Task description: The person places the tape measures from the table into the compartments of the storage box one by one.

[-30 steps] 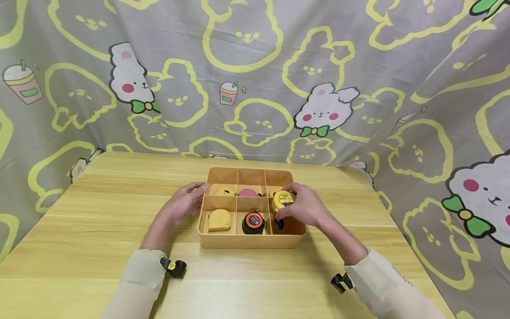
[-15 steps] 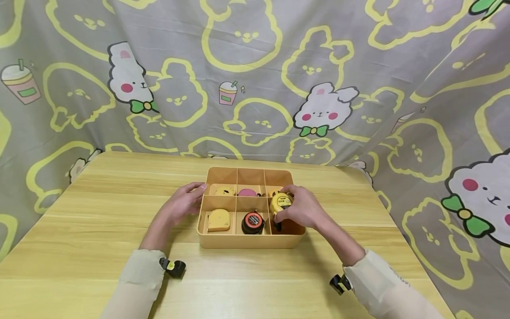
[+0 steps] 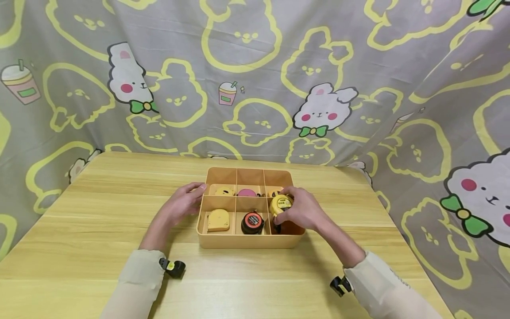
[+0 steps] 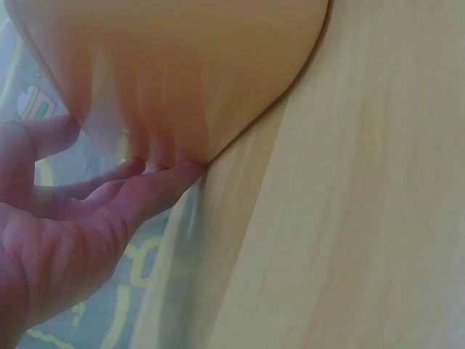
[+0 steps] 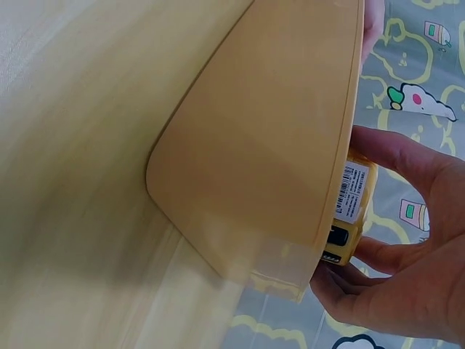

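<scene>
My right hand [image 3: 303, 207] holds a yellow tape measure [image 3: 281, 204] over the front right compartment of a tan divided box [image 3: 251, 241]. In the right wrist view, thumb and fingers grip the tape measure [image 5: 350, 200] at the box rim, its label facing the camera. On the box's left side, my left hand [image 3: 184, 203] rests its fingertips against the outer wall, as the left wrist view also shows. A yellow squarish tape measure [image 3: 218, 220] lies front left. A black and orange-red tape measure [image 3: 253, 222] sits front middle.
Partly hidden by the divider, a yellow item [image 3: 225, 191], a pink one [image 3: 247, 193] and another yellow one [image 3: 275, 193] lie in the back compartments. The box stands on a wooden table [image 3: 119, 212], with a patterned curtain [image 3: 255, 79] behind.
Between one second and half a second ago, my right hand shifted slightly left with the yellow tape measure. It has hardly moved since. My left hand stays at the box.
</scene>
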`<state>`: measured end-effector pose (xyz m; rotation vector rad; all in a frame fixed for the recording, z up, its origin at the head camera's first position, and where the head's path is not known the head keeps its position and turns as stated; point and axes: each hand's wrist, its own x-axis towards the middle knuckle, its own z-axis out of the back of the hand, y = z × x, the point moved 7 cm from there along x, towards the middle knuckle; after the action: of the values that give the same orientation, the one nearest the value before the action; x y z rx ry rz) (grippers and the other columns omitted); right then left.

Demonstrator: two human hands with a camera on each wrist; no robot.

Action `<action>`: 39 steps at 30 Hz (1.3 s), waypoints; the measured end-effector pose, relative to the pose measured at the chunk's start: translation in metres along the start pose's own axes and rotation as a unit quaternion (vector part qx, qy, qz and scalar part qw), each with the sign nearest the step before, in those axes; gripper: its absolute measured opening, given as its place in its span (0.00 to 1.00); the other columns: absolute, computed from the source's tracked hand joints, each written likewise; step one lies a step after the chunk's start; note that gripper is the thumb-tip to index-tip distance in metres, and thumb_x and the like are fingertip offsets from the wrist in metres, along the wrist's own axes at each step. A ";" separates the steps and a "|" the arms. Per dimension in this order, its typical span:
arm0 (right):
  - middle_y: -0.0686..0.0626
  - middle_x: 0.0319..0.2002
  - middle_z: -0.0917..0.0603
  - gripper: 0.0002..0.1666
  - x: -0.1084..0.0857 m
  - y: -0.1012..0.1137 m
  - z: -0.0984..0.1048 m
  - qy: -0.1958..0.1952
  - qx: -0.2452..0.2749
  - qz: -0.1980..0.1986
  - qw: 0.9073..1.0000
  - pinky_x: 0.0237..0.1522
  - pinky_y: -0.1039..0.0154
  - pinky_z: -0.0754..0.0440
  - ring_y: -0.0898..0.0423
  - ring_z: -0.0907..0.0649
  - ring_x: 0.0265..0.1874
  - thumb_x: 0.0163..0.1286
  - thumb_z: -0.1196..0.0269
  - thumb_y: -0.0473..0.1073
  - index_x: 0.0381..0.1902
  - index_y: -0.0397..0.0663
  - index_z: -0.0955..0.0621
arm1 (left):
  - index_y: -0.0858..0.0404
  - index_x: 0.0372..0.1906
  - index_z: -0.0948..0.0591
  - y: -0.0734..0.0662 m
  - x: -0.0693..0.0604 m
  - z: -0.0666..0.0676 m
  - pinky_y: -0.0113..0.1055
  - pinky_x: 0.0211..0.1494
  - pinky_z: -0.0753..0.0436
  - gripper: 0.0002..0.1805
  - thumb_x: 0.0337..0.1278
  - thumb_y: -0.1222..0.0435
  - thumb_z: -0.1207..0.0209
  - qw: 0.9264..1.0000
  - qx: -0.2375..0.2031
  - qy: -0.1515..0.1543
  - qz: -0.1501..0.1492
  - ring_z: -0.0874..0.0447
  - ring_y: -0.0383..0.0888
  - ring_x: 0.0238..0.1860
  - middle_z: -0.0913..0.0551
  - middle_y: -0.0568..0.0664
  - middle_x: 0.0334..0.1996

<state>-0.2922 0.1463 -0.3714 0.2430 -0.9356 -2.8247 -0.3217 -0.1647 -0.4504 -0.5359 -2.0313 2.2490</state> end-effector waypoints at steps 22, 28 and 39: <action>0.48 0.40 0.16 0.46 -0.001 0.001 -0.006 0.002 -0.015 0.003 1.000 0.40 0.61 0.21 0.53 0.19 0.37 0.35 0.16 0.46 0.56 0.47 0.20 | 0.69 0.79 0.46 0.001 0.001 0.000 0.60 0.73 0.32 0.38 0.80 0.48 0.55 1.000 -0.002 0.000 -0.003 0.40 0.65 0.76 0.40 0.70 0.76; 0.49 0.40 0.16 0.46 -0.001 0.000 -0.009 0.000 -0.015 -0.001 1.000 0.40 0.61 0.21 0.53 0.19 0.37 0.34 0.15 0.46 0.55 0.48 0.20 | 0.69 0.79 0.46 0.001 0.001 0.001 0.60 0.73 0.31 0.37 0.80 0.49 0.55 1.000 -0.003 -0.002 -0.001 0.39 0.65 0.76 0.40 0.70 0.76; 0.50 0.41 0.16 0.45 -0.001 -0.002 -0.014 0.001 -0.013 0.001 1.000 0.39 0.61 0.21 0.54 0.20 0.37 0.35 0.16 0.45 0.55 0.47 0.20 | 0.69 0.79 0.45 0.001 0.001 0.001 0.60 0.73 0.31 0.37 0.80 0.49 0.55 1.000 -0.005 -0.002 0.000 0.39 0.65 0.76 0.39 0.69 0.76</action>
<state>-0.2886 0.1398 -0.3831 0.2422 -0.8971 -2.8325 -0.3221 -0.1652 -0.4517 -0.5330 -2.0457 2.2417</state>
